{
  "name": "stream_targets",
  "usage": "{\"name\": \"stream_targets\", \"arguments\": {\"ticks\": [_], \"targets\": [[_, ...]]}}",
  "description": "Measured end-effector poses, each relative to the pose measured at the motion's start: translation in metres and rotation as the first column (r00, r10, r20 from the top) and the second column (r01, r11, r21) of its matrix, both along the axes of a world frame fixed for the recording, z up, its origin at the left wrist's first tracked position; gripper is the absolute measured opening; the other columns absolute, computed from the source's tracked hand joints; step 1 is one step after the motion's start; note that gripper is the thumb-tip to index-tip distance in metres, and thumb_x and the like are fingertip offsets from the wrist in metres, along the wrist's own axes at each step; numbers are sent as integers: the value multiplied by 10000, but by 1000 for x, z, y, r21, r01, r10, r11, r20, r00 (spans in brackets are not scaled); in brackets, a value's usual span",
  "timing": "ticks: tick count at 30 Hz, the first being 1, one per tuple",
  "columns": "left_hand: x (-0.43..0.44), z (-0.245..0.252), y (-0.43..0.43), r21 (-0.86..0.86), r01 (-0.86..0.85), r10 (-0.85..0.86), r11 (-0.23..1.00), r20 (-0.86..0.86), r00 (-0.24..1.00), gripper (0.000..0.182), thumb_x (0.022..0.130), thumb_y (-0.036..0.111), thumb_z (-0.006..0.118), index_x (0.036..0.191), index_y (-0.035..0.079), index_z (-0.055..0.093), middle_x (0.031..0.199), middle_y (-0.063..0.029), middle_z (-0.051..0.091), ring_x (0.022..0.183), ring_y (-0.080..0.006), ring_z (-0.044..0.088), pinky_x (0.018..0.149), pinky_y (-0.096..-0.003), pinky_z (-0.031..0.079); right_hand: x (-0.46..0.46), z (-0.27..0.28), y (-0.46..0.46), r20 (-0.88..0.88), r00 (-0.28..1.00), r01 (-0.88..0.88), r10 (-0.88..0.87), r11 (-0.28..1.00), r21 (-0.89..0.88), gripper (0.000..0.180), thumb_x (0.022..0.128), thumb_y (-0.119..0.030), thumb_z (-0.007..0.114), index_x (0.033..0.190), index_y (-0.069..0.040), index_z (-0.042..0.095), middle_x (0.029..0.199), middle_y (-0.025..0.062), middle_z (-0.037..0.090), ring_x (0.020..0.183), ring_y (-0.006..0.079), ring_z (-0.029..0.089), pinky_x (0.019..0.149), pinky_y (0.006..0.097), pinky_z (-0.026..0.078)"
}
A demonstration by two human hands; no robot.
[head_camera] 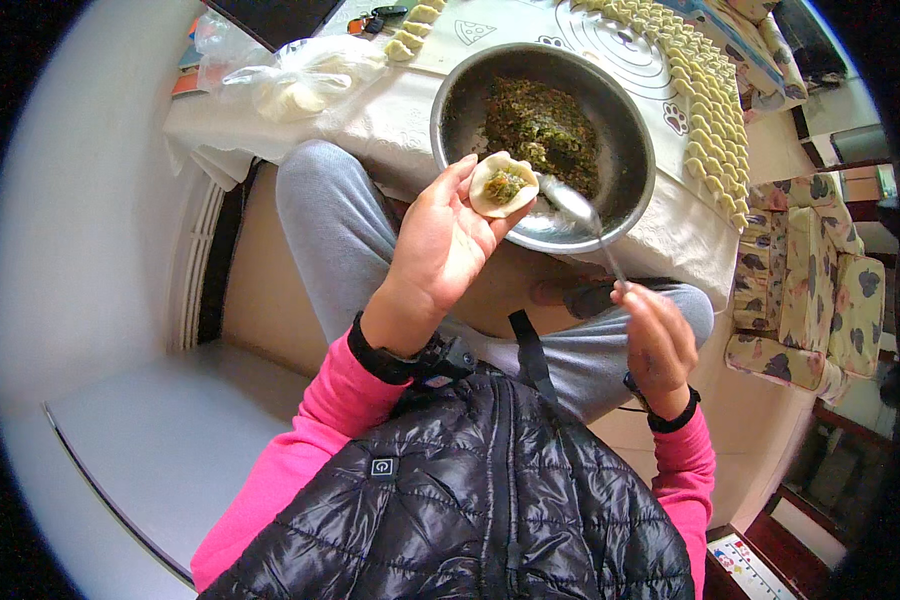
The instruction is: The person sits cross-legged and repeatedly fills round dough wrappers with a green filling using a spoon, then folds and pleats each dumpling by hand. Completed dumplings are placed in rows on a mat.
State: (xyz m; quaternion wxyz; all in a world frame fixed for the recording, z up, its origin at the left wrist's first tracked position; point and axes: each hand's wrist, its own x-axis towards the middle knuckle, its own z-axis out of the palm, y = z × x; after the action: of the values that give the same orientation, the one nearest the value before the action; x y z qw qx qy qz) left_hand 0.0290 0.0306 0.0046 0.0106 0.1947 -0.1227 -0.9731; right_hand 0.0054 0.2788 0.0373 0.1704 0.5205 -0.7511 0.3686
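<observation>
My left hand, palm up, holds a round dough wrapper on its fingers over the near left rim of the bowl. A small heap of green and orange filling lies in the wrapper. My right hand grips the thin handle of a metal spoon, whose bowl is just right of the wrapper and looks slightly blurred. Below is a large metal mixing bowl with chopped dark green filling inside. Rows of shaped dumplings stand along the right side of the table, beyond the bowl.
A clear plastic bag with pale dough lies on the white tablecloth at the left. Behind it are a few more dumplings, keys and a dark flat object. A floral sofa stands at the right.
</observation>
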Motion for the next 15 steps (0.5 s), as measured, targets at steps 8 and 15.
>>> {"name": "stream_targets", "arguments": {"ticks": [8,15], "targets": [[4,1,14,-177,24,-31,984,-37,999,305,992,232,442,1150,-6,551,1112,-100,612,1040,-216,596,906,-391,502,-2,15,-34,810,566,411,-153,904,-116,238,979,-110,475,1028,62,631,777,120,669,633,145,636,594,251,518],[4,-4,11,-157,-7,4,988,-16,1000,312,996,212,425,1164,-24,542,1143,-106,597,1048,-215,591,932,-400,491,-8,29,-37,759,606,515,-236,844,-149,253,987,-122,462,1003,58,639,756,118,670,592,139,626,555,245,508]]}}
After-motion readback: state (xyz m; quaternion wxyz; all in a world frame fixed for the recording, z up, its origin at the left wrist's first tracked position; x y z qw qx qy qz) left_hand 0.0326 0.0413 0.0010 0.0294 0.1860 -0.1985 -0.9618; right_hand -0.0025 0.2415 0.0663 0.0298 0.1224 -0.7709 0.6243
